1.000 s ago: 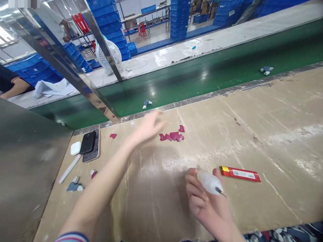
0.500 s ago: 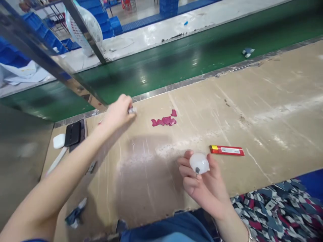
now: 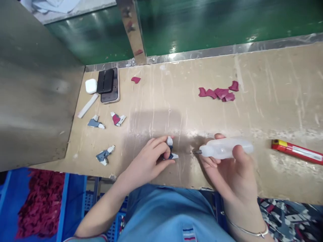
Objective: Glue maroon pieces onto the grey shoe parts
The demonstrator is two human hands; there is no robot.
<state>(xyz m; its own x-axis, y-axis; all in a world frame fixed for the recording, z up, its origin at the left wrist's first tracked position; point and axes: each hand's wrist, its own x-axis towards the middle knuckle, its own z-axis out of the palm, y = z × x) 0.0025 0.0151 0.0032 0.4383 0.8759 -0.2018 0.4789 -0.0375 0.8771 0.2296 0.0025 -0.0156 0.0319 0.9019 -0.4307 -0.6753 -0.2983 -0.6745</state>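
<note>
Left hand (image 3: 148, 163) pinches a small blue-and-white plastic piece (image 3: 170, 141), likely hard; right hand (image 3: 233, 176) holds a cloudy-white plastic bottle (image 3: 219, 148), probably squishy: hold its middle gently.

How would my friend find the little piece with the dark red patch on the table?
On the left of the tan table, a flat black case lies on a dark-screened phone. Below them lie three small pale-ended pieces. Yours is the rightmost piece, with a dark red middle; its two blue-grey neighbours have no red.
</note>
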